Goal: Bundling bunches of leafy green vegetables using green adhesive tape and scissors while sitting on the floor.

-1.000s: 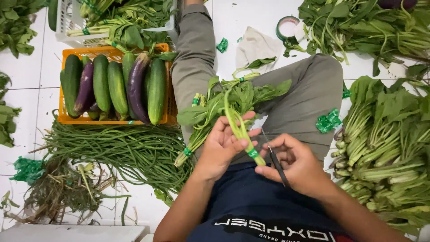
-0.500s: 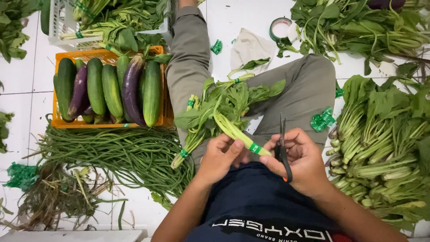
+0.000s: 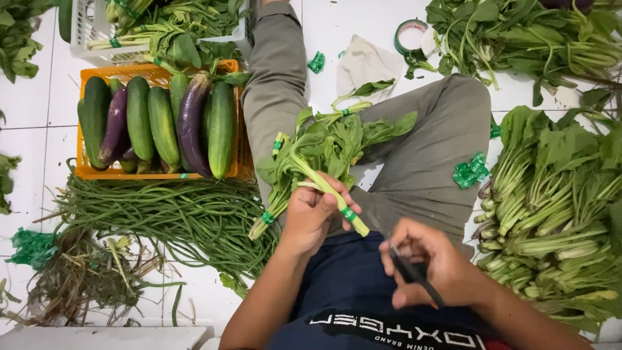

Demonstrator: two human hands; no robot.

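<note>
My left hand (image 3: 312, 212) grips a bundle of leafy greens (image 3: 322, 167) by its stems, which are bound with green tape near the cut end. The bundle's leaves point up and away over my lap, and its stem end sticks out toward my right hand. My right hand (image 3: 435, 266) is closed around dark scissors (image 3: 414, 273), a short way below and right of the stem end, not touching it. More taped bundles of greens (image 3: 337, 129) lie on my grey trousers just beyond.
An orange crate (image 3: 87, 170) of cucumbers and purple eggplants stands at the left, with long beans (image 3: 168, 214) in front. A heap of leafy greens (image 3: 557, 207) lies at the right. A roll of green tape (image 3: 409, 34), a cloth (image 3: 366, 61) and a white basket (image 3: 84, 39) sit farther off.
My right hand with the scissors has drawn back down and right from the stem end. My left hand keeps its hold on the bundle, which has tilted slightly.
</note>
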